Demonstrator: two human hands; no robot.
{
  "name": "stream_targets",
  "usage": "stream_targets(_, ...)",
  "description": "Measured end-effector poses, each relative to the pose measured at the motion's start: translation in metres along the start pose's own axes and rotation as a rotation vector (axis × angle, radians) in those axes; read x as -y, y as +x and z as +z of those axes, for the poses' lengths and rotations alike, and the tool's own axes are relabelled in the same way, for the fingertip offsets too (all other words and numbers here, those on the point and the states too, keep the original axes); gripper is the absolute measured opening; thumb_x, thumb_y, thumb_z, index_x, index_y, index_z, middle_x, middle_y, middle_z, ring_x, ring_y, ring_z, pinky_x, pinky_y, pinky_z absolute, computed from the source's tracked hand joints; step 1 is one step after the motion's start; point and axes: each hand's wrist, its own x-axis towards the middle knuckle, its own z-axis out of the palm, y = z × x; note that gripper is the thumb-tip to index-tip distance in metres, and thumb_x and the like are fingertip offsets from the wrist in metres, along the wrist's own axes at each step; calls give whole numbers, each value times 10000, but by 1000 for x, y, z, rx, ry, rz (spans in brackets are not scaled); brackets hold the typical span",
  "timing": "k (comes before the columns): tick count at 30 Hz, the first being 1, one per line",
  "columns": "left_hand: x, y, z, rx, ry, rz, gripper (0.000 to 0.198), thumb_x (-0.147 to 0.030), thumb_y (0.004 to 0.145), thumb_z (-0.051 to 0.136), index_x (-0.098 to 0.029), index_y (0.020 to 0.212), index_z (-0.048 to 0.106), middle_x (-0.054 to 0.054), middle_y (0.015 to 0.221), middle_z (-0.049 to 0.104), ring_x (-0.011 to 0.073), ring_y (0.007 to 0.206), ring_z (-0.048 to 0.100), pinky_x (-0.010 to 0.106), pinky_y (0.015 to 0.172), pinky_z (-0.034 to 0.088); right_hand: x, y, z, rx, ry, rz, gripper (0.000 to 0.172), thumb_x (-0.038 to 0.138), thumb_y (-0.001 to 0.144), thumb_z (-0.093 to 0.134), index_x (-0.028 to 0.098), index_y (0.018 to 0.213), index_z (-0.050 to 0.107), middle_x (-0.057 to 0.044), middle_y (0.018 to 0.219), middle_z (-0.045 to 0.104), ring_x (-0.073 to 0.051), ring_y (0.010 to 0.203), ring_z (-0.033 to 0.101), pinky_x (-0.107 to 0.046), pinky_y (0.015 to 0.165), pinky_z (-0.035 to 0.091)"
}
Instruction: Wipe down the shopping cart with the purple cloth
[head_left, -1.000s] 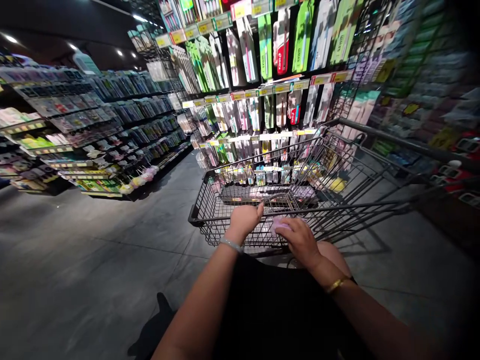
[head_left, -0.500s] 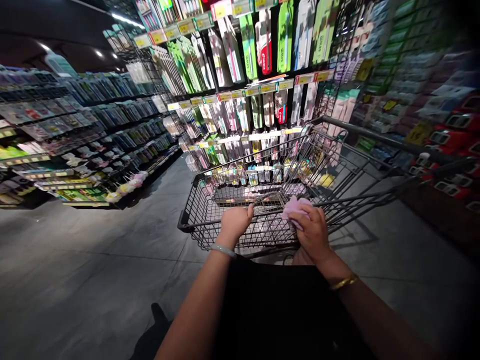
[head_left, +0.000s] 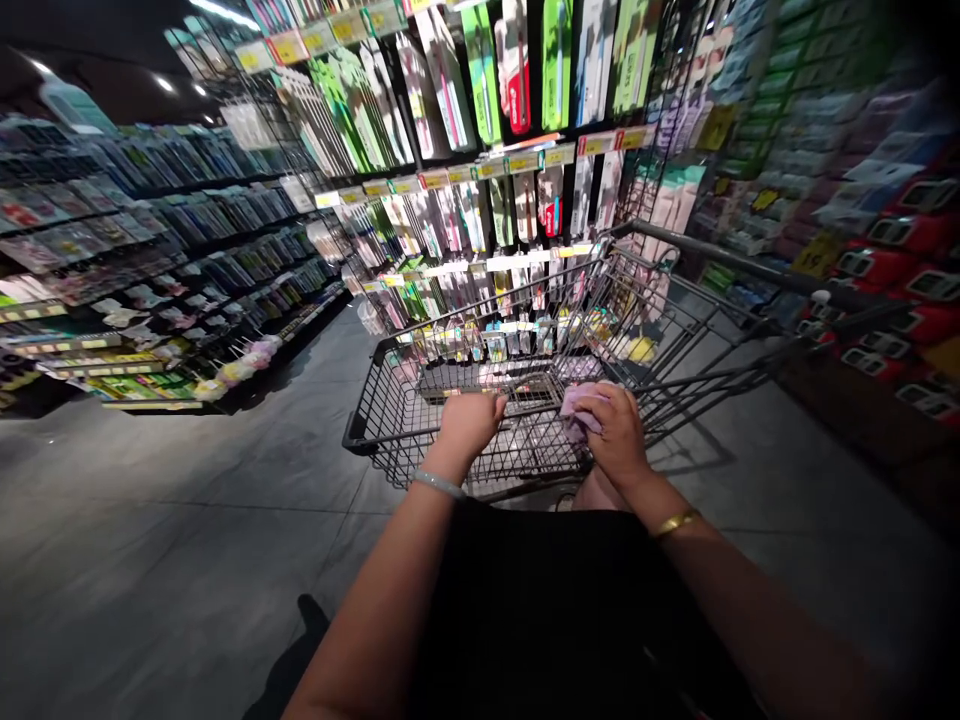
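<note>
A dark wire shopping cart [head_left: 409,438] stands sideways right in front of me. Closed over the top rail of its near side is my left hand [head_left: 469,424], thumb towards the right. My right hand [head_left: 619,436] holds a crumpled light purple cloth [head_left: 576,412] against the same near side, further right. The fingers press into the cloth, and part of it is hidden behind them. Whether that hand also grips the rail, I cannot tell. The cart's push handle [head_left: 720,252] extends to the right, apart from both hands.
Behind the cart rises a display rack of packaged toothbrushes [head_left: 484,80] with price strips. Shelves of packaged goods [head_left: 187,240] line the left side. Red packages [head_left: 877,262] are stacked at the right. Grey floor [head_left: 247,500] lies to the left.
The purple cloth looks more bunched up and lower in my right hand. My left hand keeps its hold on the cart rail. The whole view has shifted slightly.
</note>
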Motion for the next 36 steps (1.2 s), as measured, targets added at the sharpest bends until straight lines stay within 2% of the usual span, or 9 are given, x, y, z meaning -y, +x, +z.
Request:
stream_targets(3, -29, 10, -4, -81, -102, 114, 743, -603, 1005, 99, -179, 973, 708, 114, 926, 725, 241, 861, 671, 310, 741, 442, -1, -15, 8, 75, -4, -50, 301, 51, 818, 537, 244, 970, 711, -85, 1098, 600, -258, 976, 526, -410, 860, 479)
stream_targets(6, -51, 19, 1, -30, -147, 197, 834, -648, 978, 27, -170, 969, 711, 121, 896, 720, 248, 854, 671, 320, 750, 450, -19, -26, -4, 64, 6, -27, 264, 65, 817, 550, 248, 938, 696, -68, 1062, 611, -247, 957, 536, -408, 860, 478)
stream_targets(10, -57, 25, 9, 78, -110, 223, 940, -731, 917, -18, -151, 777, 708, 139, 803, 700, 268, 811, 674, 331, 735, 459, -60, -14, -36, -351, -60, 236, 170, 119, 805, 561, 221, 918, 637, -77, 1063, 542, -267, 1053, 523, -480, 964, 435)
stream_targets(13, -55, 28, 10, 88, -99, 228, 950, -803, 869, 6, -157, 678, 677, 129, 727, 677, 260, 739, 665, 320, 687, 453, -66, -8, -35, -596, -77, 473, 196, 145, 778, 582, 212, 962, 578, -67, 1025, 518, -260, 1033, 531, -496, 968, 433)
stream_targets(15, -55, 29, 9, 84, -92, 212, 953, -829, 847, 11, -162, 648, 661, 122, 699, 666, 253, 707, 657, 313, 661, 445, -54, -11, -21, -563, -52, 515, 184, 155, 785, 575, 216, 958, 562, -72, 1017, 509, -257, 1021, 539, -474, 949, 451)
stream_targets(19, -57, 29, 9, 82, -83, 164, 947, -859, 824, 32, -173, 661, 664, 112, 700, 665, 253, 712, 655, 307, 644, 439, -41, -22, -8, -280, 8, 394, 103, 167, 814, 539, 228, 884, 583, -86, 1074, 512, -244, 1063, 551, -401, 954, 466)
stream_targets(25, -58, 28, 10, 99, -73, 127, 951, -854, 831, 30, -173, 705, 683, 130, 747, 675, 271, 742, 662, 330, 686, 461, -100, -17, -41, -737, -43, 706, 210, 217, 788, 548, 212, 995, 509, -54, 1034, 509, -219, 1007, 523, -440, 970, 427)
stream_targets(30, -60, 28, 9, 77, -59, 130, 927, -844, 844, 48, -177, 694, 674, 123, 744, 680, 274, 748, 667, 330, 682, 467, -92, -33, -9, -592, 131, 786, 243, 306, 749, 634, 223, 929, 493, -59, 1007, 518, -217, 975, 511, -398, 934, 434)
stream_targets(36, -60, 27, 9, 88, -54, 138, 935, -845, 844, 45, -181, 693, 685, 119, 746, 689, 265, 764, 675, 311, 686, 468, -76, -54, 28, -563, 422, 992, 316, 356, 772, 573, 234, 1021, 421, -4, 924, 511, -157, 829, 524, -291, 771, 470)
